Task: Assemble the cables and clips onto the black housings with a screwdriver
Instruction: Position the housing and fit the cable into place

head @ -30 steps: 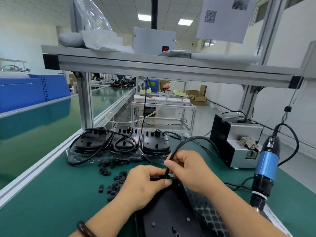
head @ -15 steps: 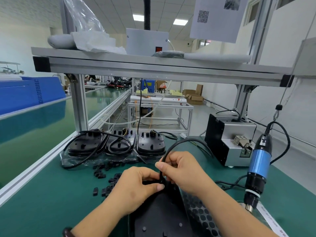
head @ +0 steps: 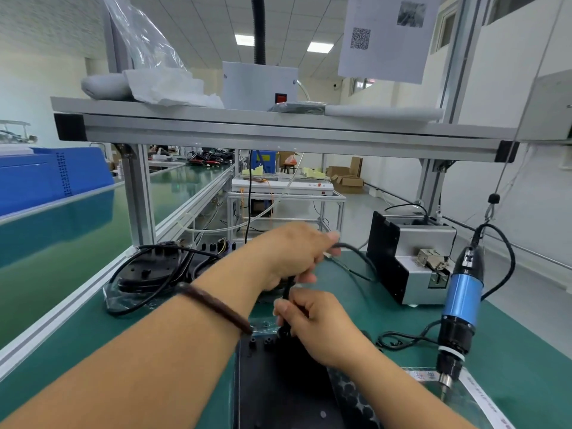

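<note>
Now the left hand (head: 294, 255) grips the cable (head: 287, 288) farther up; the right hand (head: 315, 318) pinches it at the black housing (head: 278, 385), likely routing it.

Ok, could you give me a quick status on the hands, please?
Left hand grips the cable. Right hand pinches it at the housing. Screwdriver hanging untouched. Nothing blocking the hands.

Blue crate (head: 55, 174), grey box with red switch (head: 260, 85), QR-code sheet (head: 383, 35), cardboard boxes (head: 346, 178)

Left hand (head: 294, 252), right hand (head: 312, 323) apparently grip cable (head: 288, 287)
</note>
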Available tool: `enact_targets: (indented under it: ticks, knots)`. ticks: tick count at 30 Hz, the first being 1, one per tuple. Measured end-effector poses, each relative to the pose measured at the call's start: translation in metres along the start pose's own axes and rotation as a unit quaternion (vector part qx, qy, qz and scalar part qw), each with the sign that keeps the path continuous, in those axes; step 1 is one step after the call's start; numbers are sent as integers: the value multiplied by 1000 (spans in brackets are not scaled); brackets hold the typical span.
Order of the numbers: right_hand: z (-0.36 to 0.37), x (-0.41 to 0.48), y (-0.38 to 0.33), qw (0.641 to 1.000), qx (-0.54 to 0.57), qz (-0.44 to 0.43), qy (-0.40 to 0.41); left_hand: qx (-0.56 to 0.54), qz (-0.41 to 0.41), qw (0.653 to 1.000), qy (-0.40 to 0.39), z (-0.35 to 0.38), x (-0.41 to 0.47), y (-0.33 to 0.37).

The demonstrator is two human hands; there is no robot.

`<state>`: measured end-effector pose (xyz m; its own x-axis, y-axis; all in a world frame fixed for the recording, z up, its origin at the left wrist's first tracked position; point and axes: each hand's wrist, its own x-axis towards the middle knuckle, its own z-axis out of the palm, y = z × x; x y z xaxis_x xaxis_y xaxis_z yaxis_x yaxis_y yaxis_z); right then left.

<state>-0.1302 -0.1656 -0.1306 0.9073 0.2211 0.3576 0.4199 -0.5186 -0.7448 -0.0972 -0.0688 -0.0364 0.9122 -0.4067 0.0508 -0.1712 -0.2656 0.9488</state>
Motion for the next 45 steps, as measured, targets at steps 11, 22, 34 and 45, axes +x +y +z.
enact_targets:
  ticks: [11,22,34,45]
  knots:
    - [-3,-2,6,999,10,-29,-31,-522,58,825,206,-38,-28,-42]
    - [1,-1,-1,988,-103,-94,-60,-139,-97,930,328,-91,-92,-125]
    - [-22,9,-8,977,-103,-44,-183,394,100,901,154,-11,-90,-113]
    - [75,105,-41,920,-302,-44,-247,399,76,903,141,-12,-92,-113]
